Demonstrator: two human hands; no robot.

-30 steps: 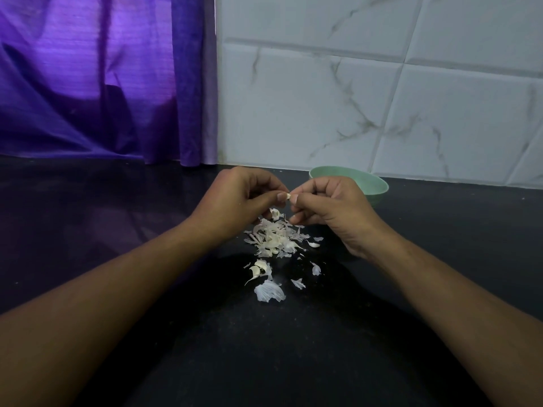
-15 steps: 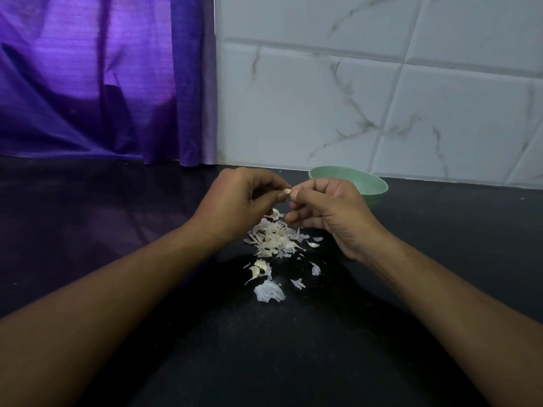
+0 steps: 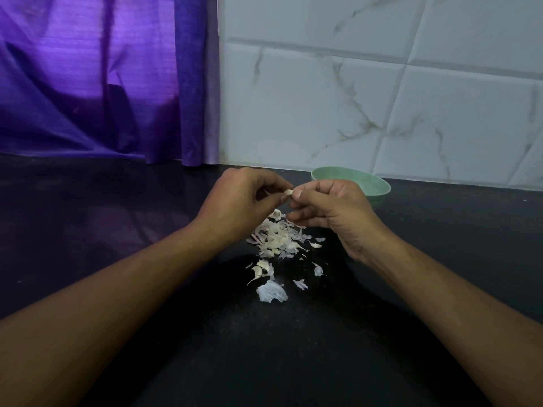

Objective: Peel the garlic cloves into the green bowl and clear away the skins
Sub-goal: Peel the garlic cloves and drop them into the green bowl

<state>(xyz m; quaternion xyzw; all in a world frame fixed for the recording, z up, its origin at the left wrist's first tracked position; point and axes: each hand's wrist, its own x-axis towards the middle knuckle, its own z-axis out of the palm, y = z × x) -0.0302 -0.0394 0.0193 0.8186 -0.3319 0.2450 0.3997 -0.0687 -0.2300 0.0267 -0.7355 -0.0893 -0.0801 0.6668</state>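
Note:
A small pale garlic clove is pinched between the fingertips of my left hand and my right hand, held just above a heap of white garlic skins on the black counter. More loose skins lie nearer to me. The green bowl stands behind my right hand, close to the wall; my hand hides its front left part and I cannot see what is inside.
The black counter stretches wide on both sides of the skins. A purple curtain hangs at the back left, and a white marbled tile wall rises right behind the bowl.
Both hands have lifted slightly with the clove and their fingers have shifted around it. The skin heap and the bowl have not moved.

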